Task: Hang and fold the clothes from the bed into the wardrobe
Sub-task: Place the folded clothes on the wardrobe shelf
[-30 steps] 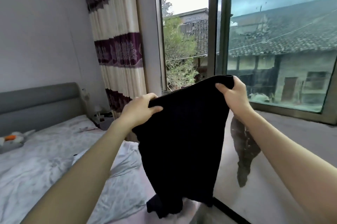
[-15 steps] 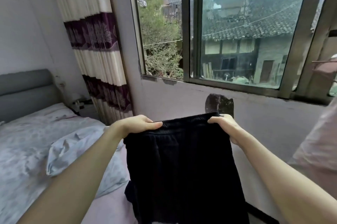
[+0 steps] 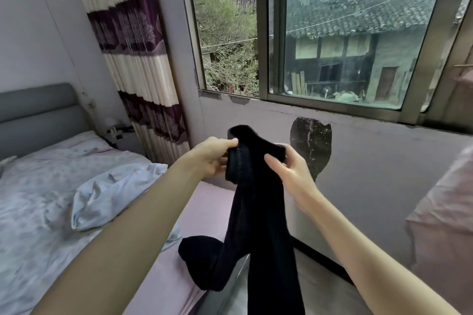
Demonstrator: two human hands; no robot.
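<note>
Hands: two bare hands, both raised before the window. Left hand [image 3: 213, 158] pinches the top edge of the black knitted garment [image 3: 258, 212] between thumb and curled fingers; right hand [image 3: 288, 168] grips the same bunched top edge from the other side, fingers curled behind the cloth, thumb in front.
Window: one large metal-framed sliding window [image 3: 332, 33], two panes in full view, tiled roofs and trees outside.
Bed: one bed with a grey padded headboard [image 3: 38, 115], pale floral sheet and pink mattress cover, at the left.
Curtain: one cream curtain with purple patterned bands [image 3: 133, 40], hanging between bed and window.
Black garment, place: one item, gathered narrow at the top, hanging down between the forearms; its lower end folds onto the pink edge of the bed.
Light-blue cloth: one crumpled piece [image 3: 110, 194] lying on the bed, left of the left forearm.
Wall patch: one dark patch [image 3: 311, 145] under the sill.
</note>
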